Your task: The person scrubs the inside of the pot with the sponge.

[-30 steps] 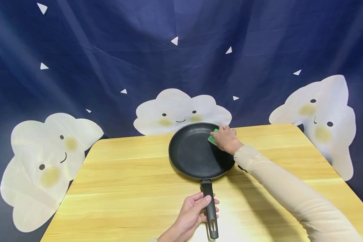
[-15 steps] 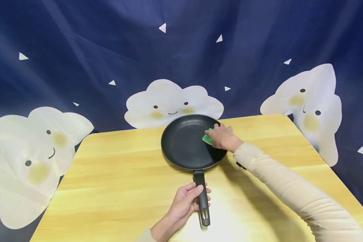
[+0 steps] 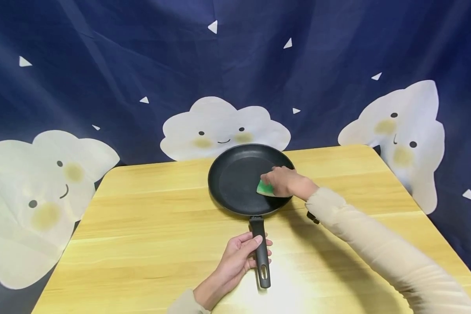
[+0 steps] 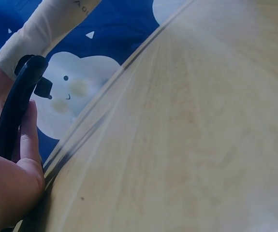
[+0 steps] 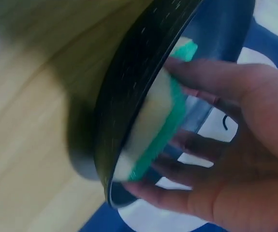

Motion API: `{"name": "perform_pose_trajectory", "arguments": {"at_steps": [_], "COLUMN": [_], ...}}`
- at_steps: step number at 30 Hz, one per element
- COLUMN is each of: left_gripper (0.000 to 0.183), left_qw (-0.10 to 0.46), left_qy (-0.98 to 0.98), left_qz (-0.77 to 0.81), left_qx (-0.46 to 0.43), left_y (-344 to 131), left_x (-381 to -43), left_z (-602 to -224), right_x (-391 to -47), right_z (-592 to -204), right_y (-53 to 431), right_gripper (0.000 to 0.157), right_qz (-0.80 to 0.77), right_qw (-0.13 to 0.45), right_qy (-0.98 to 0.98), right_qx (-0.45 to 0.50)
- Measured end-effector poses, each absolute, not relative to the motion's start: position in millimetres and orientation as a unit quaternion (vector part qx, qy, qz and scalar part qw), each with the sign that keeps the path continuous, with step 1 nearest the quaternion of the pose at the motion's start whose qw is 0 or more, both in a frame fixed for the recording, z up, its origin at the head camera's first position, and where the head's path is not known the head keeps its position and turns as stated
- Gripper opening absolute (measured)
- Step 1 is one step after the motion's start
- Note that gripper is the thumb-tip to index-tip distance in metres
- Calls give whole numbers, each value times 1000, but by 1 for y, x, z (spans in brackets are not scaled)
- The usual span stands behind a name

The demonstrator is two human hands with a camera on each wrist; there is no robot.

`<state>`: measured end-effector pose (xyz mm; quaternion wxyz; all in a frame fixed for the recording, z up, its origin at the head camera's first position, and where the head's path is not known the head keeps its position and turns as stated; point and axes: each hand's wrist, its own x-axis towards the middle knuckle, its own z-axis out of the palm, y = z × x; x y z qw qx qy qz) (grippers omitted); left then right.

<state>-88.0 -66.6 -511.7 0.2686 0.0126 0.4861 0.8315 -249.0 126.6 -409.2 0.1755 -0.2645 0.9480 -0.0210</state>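
Note:
A black frying pan (image 3: pixel 235 179) is in the middle of the head view, its handle (image 3: pixel 262 257) pointing toward the person. My left hand (image 3: pixel 237 257) grips that handle, thumb on top and fingers wrapped beneath. In the left wrist view the dark handle (image 4: pixel 20 101) stands between thumb and fingers. My right hand (image 3: pixel 284 181) holds a sponge (image 3: pixel 264 188), green on one side and pale on the other, on the right part of the pan's inside. The right wrist view has the fingers spread along the sponge (image 5: pixel 165 125), its pale side toward the pan wall (image 5: pixel 139 77).
The pan is over a light wooden table (image 3: pixel 149 226). Behind the table hangs a dark blue curtain (image 3: pixel 251 52) printed with smiling clouds (image 3: pixel 223 122) and white triangles. The right forearm's sleeve (image 3: pixel 377 244) crosses over the table's right side.
My right hand has slid the sponge down and left inside the pan, from the upper right side toward the lower right. The left hand keeps its grip; the head view has shifted.

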Motion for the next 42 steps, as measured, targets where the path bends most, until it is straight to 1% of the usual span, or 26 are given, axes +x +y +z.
{"name": "perform_pose_trajectory", "arguments": {"at_steps": [3,5,16,21,29,42], "left_gripper": [51,50,48,48,42,47], "left_qw": [266,266,265,265,265,263], "left_qy": [487,485,484,484,480,478], "left_qz": [832,833,834,834,836,837], "left_qx": [11,10,13,23,28,34], "left_y": [-68,-68,-65,-65,-68,-67], "left_x": [-87,-87,-84,-84,-85,-84], "left_z": [-512,-512,-513,-513,-512,-513], "right_x": [-245,-242,-226,-224,-232,-251], "right_z": [-410,-412,-426,-430,-434,-440], "right_y": [122,119,98,83,55,24], "right_gripper": [29,27,26,28,29,33], "right_qz": [-53,-75,-154,-162,-143,-107], "right_qw": [192,202,173,166,151,124], "right_qy": [931,920,904,907,918,943], "right_qx": [-306,-326,-360,-352,-339,-291]}}
